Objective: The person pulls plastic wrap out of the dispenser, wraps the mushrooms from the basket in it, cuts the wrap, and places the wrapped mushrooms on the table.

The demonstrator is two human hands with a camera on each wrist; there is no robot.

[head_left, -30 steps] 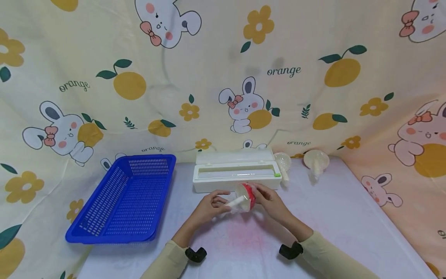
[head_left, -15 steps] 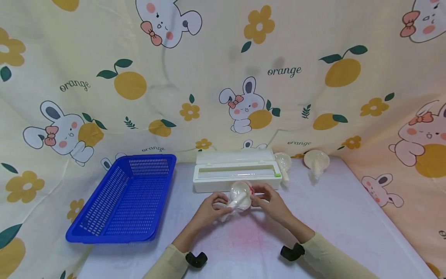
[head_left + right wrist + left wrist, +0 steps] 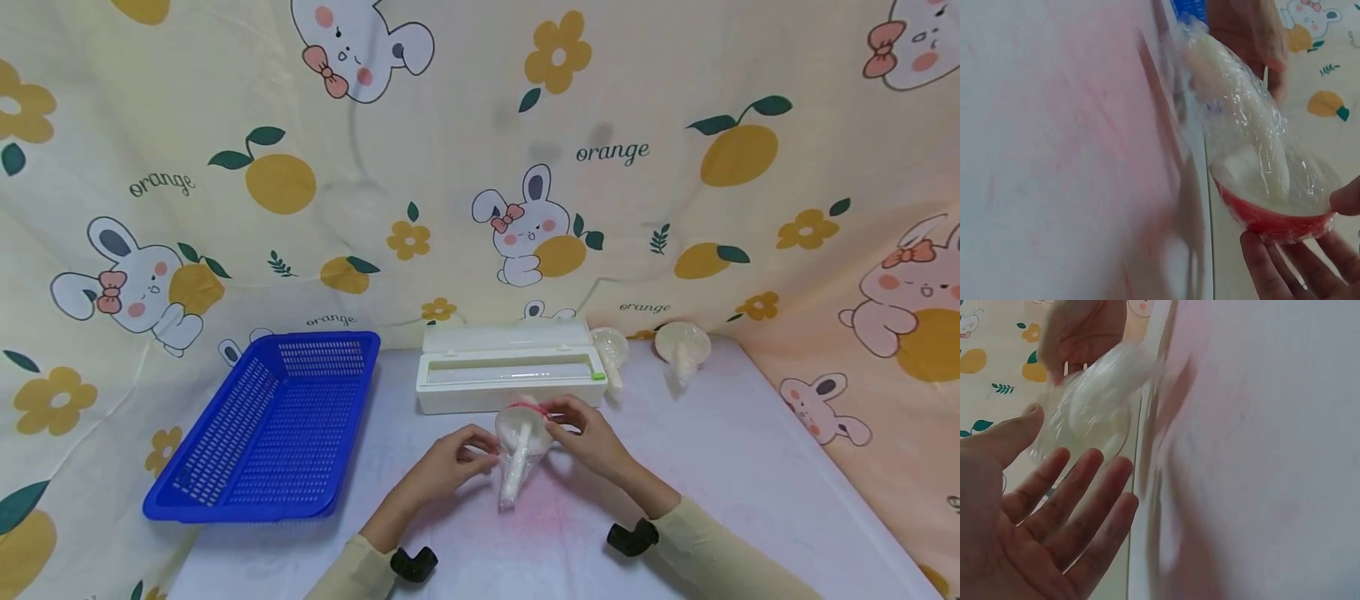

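Observation:
A ladle (image 3: 517,446), cream inside and red outside, is wrapped in clear cling film in front of the white box. My right hand (image 3: 588,433) pinches the rim of its bowl, thumb on the inside and fingers under the red outside, as the right wrist view shows. The wrapped handle (image 3: 1244,103) points down toward me in the head view. My left hand (image 3: 450,458) stays at the ladle's left side, its fingers spread and loosely straight in the left wrist view, holding nothing.
A white cling-film box (image 3: 510,396) with its lid raised stands behind the hands. To its right lie two wrapped cream ladles, one near (image 3: 611,354) and one farther (image 3: 681,350). A blue basket (image 3: 345,450) stands at the left. Patterned cloth (image 3: 450,125) hangs behind.
The ladle has turned from pointing its handle left to pointing it down toward me. My left hand has let go of the wrapped handle, while the right hand keeps its hold.

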